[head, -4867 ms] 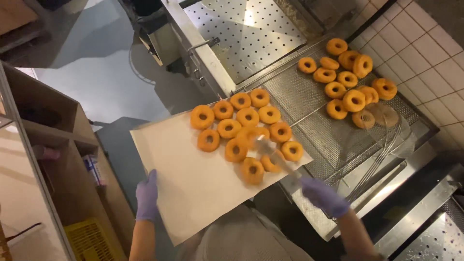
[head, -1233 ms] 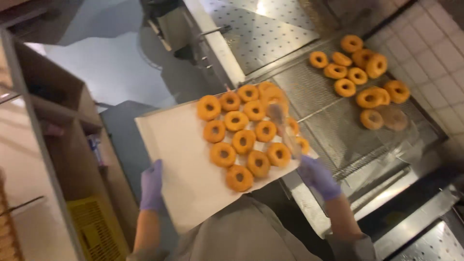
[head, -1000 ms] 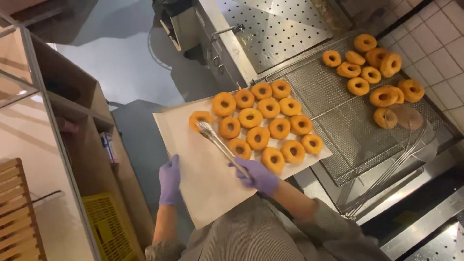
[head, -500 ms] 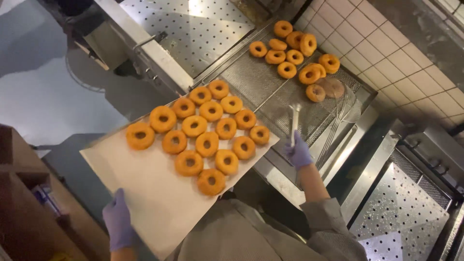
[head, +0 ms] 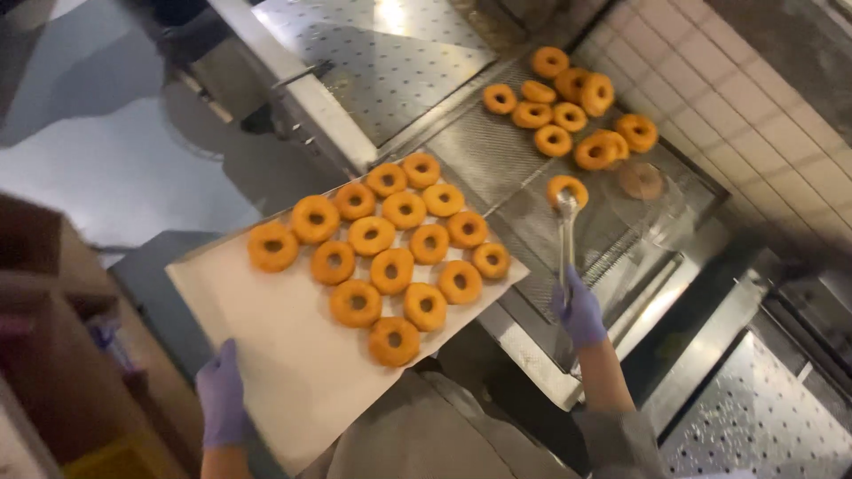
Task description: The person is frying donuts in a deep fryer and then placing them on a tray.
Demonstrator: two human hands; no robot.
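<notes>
My left hand (head: 222, 399), in a purple glove, grips the near left edge of a paper-lined tray (head: 266, 355) that carries several golden doughnuts (head: 390, 248) in rows. My right hand (head: 581, 310), also gloved, is shut on metal tongs (head: 566, 239). The tips of the tongs touch a single doughnut (head: 566, 189) lying on the mesh draining rack (head: 497, 160). Beyond it sits a cluster of several more doughnuts (head: 572, 106) at the far end of the rack.
A perforated steel surface (head: 382, 53) lies left of the rack, and a tiled wall (head: 737, 98) runs along the right. A wooden shelf unit (head: 53, 337) stands at the lower left, with a yellow crate (head: 124, 461) below it. Another perforated panel (head: 763, 426) is at lower right.
My right hand swung the tongs from the tray out over the mesh rack, and their tips now reach a lone doughnut there. The tray has shifted left in view.
</notes>
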